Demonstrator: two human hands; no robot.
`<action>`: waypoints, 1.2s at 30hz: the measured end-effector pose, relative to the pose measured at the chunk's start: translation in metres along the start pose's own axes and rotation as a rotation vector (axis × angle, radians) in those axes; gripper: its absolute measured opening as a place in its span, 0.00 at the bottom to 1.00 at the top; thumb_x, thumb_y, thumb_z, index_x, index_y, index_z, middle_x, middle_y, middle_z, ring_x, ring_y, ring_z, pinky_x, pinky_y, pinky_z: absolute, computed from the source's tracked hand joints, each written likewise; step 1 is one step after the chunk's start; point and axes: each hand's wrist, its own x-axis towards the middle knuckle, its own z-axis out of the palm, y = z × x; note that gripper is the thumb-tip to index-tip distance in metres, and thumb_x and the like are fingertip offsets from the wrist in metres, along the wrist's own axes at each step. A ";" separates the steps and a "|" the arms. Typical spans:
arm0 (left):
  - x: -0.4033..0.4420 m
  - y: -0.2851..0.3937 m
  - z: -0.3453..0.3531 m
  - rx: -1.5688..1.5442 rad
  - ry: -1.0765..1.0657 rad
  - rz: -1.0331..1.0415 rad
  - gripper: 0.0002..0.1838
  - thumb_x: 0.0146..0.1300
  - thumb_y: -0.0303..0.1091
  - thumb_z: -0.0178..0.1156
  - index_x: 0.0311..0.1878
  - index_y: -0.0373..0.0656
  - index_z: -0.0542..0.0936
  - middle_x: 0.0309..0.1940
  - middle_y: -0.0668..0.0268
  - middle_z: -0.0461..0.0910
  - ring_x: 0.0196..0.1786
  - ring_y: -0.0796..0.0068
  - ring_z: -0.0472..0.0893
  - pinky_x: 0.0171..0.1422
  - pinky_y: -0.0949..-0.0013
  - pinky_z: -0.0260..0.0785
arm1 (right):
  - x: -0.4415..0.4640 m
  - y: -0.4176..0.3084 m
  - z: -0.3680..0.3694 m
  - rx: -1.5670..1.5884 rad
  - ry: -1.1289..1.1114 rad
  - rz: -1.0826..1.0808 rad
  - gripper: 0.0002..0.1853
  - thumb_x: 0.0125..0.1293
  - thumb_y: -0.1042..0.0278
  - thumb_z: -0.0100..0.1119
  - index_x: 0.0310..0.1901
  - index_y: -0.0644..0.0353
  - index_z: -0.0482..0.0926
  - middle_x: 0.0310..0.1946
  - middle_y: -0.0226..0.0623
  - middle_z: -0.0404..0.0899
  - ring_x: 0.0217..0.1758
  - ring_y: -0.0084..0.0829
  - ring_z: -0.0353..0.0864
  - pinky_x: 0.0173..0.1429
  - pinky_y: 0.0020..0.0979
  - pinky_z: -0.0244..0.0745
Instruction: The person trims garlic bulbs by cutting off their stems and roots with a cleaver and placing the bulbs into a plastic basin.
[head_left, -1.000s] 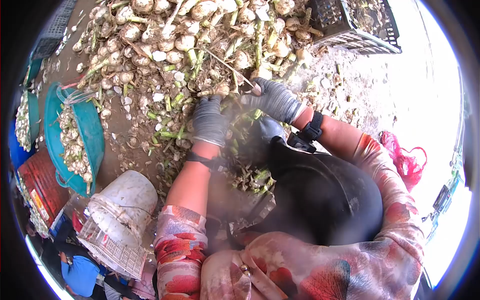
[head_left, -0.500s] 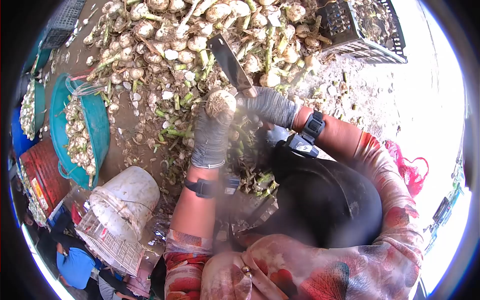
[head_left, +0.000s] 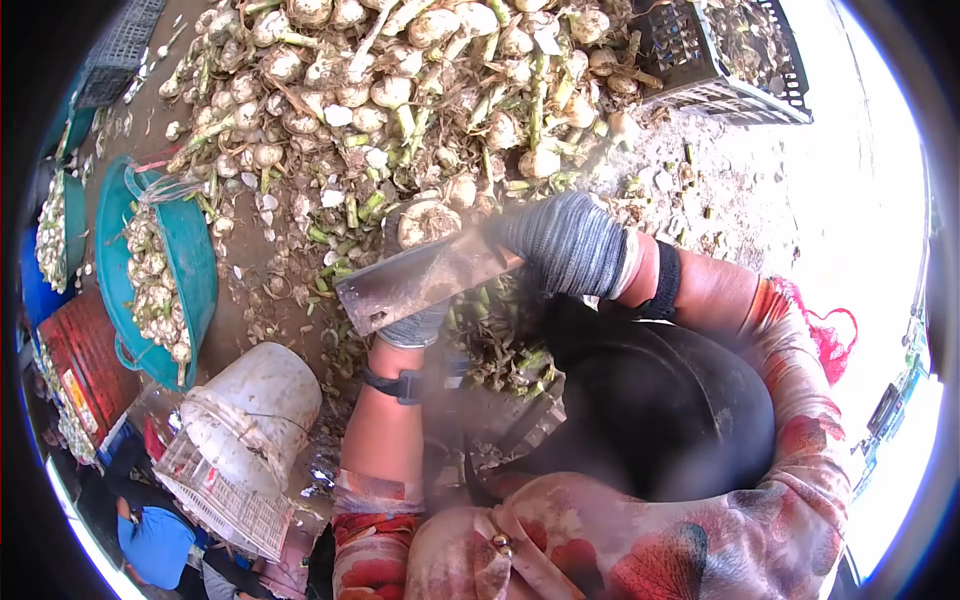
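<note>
Littered floor [head_left: 238, 275]; round, pale, brown-stained garlic bulb [head_left: 428, 222].
Left grip [head_left: 413, 328], mostly hidden, curls around it; right grip [head_left: 568, 243] clenches a knife [head_left: 415, 285].

Smeared metal blade [head_left: 415, 281], ribbed cloth glove [head_left: 577, 246], plastic basin [head_left: 192, 280]

The knife [head_left: 415, 285] is no longer pointing to eleven o'clock; now its blade is pointing between eight and nine. It is crossing in front of the left hand [head_left: 413, 328] and hiding most of it. The garlic bulb [head_left: 428, 222] in that hand is sitting a little toward seven o'clock from its old spot, and the blade is showing at its six o'clock side. The right hand [head_left: 570, 240] is turning and dropping toward five o'clock. On its wrist, only the black band [head_left: 665, 280] is showing, and the little box is hiding.
</note>
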 end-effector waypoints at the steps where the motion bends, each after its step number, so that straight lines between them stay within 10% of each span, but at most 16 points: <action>1: -0.002 -0.049 -0.005 0.089 0.078 0.058 0.26 0.73 0.48 0.46 0.58 0.33 0.75 0.54 0.55 0.80 0.53 0.67 0.80 0.60 0.68 0.71 | -0.001 -0.002 0.003 -0.009 -0.004 0.008 0.11 0.56 0.68 0.58 0.42 0.55 0.76 0.24 0.42 0.78 0.29 0.47 0.82 0.31 0.45 0.74; 7: -0.019 -0.045 0.011 -0.206 0.291 0.025 0.28 0.66 0.36 0.61 0.66 0.38 0.66 0.53 0.61 0.80 0.54 0.72 0.79 0.57 0.67 0.74 | -0.002 0.019 0.032 -0.057 0.044 -0.033 0.15 0.55 0.69 0.56 0.46 0.55 0.73 0.22 0.42 0.77 0.29 0.48 0.82 0.30 0.46 0.74; 10: -0.028 -0.012 0.011 0.299 0.352 0.170 0.36 0.57 0.31 0.68 0.67 0.40 0.62 0.48 0.59 0.80 0.52 0.70 0.80 0.55 0.68 0.74 | 0.001 0.030 0.042 -0.188 -0.015 -0.018 0.12 0.58 0.67 0.57 0.45 0.56 0.74 0.21 0.40 0.78 0.27 0.47 0.82 0.29 0.46 0.74; 12: -0.034 0.038 0.017 0.326 0.425 0.239 0.37 0.53 0.29 0.71 0.64 0.41 0.63 0.46 0.59 0.80 0.49 0.70 0.80 0.53 0.67 0.75 | 0.008 0.063 0.039 -0.154 -0.144 0.516 0.12 0.60 0.65 0.56 0.45 0.55 0.75 0.27 0.46 0.81 0.31 0.50 0.82 0.34 0.46 0.75; 14: -0.046 0.080 0.011 0.445 0.575 0.401 0.31 0.51 0.28 0.69 0.58 0.42 0.65 0.44 0.61 0.77 0.43 0.73 0.80 0.51 0.67 0.74 | -0.005 0.084 0.023 -0.172 -0.147 0.578 0.08 0.65 0.63 0.51 0.41 0.56 0.75 0.26 0.49 0.80 0.30 0.52 0.82 0.34 0.47 0.75; 16: -0.063 0.080 -0.026 0.479 0.694 0.043 0.32 0.50 0.27 0.69 0.59 0.39 0.68 0.48 0.62 0.75 0.50 0.69 0.77 0.58 0.66 0.71 | -0.011 0.080 0.030 -0.221 0.012 0.510 0.13 0.62 0.62 0.59 0.47 0.54 0.77 0.27 0.48 0.81 0.34 0.50 0.83 0.38 0.45 0.77; 18: -0.075 0.082 -0.102 0.063 1.029 0.225 0.18 0.60 0.38 0.65 0.48 0.40 0.73 0.42 0.66 0.77 0.41 0.72 0.79 0.53 0.67 0.72 | -0.001 0.066 0.017 -0.192 0.142 0.532 0.14 0.61 0.62 0.60 0.48 0.55 0.77 0.29 0.50 0.81 0.36 0.52 0.83 0.40 0.46 0.77; 20: -0.112 0.086 -0.194 -0.673 1.017 0.648 0.23 0.67 0.48 0.59 0.55 0.39 0.74 0.50 0.59 0.78 0.54 0.65 0.77 0.65 0.57 0.68 | -0.008 0.077 0.027 -0.187 0.237 0.523 0.18 0.63 0.50 0.62 0.39 0.58 0.75 0.26 0.51 0.79 0.29 0.51 0.80 0.33 0.45 0.74; 23: -0.117 0.106 -0.211 -0.884 1.228 0.508 0.27 0.68 0.49 0.57 0.61 0.39 0.71 0.56 0.55 0.76 0.61 0.62 0.74 0.70 0.54 0.64 | -0.008 0.079 0.030 -0.177 0.309 0.511 0.18 0.66 0.51 0.60 0.43 0.59 0.77 0.26 0.51 0.79 0.30 0.50 0.81 0.33 0.45 0.74; 26: -0.059 0.021 -0.174 -0.201 0.806 0.102 0.27 0.68 0.46 0.58 0.64 0.39 0.71 0.56 0.55 0.77 0.58 0.63 0.77 0.66 0.60 0.66 | -0.004 0.065 0.031 -0.061 0.288 0.552 0.17 0.66 0.51 0.59 0.40 0.59 0.76 0.26 0.50 0.78 0.28 0.51 0.79 0.33 0.44 0.73; 27: -0.035 0.039 -0.119 0.571 0.749 -0.056 0.23 0.67 0.44 0.59 0.60 0.39 0.75 0.52 0.57 0.80 0.55 0.66 0.79 0.62 0.64 0.69 | -0.002 0.063 0.033 -0.030 0.292 0.514 0.17 0.66 0.51 0.59 0.39 0.59 0.75 0.26 0.50 0.78 0.29 0.51 0.78 0.34 0.45 0.72; 29: 0.007 -0.005 -0.074 0.501 0.564 -0.331 0.23 0.60 0.40 0.65 0.58 0.45 0.78 0.50 0.51 0.80 0.53 0.59 0.80 0.61 0.61 0.69 | -0.005 0.067 0.043 -0.073 0.182 0.484 0.15 0.63 0.55 0.61 0.39 0.59 0.75 0.27 0.50 0.77 0.32 0.52 0.79 0.36 0.46 0.73; 36: 0.073 -0.028 -0.004 1.392 0.437 0.120 0.20 0.58 0.44 0.63 0.52 0.47 0.82 0.54 0.56 0.79 0.64 0.55 0.71 0.72 0.52 0.55 | -0.016 0.059 0.041 -0.039 0.141 0.507 0.11 0.61 0.61 0.59 0.42 0.56 0.76 0.28 0.48 0.79 0.33 0.53 0.80 0.37 0.46 0.74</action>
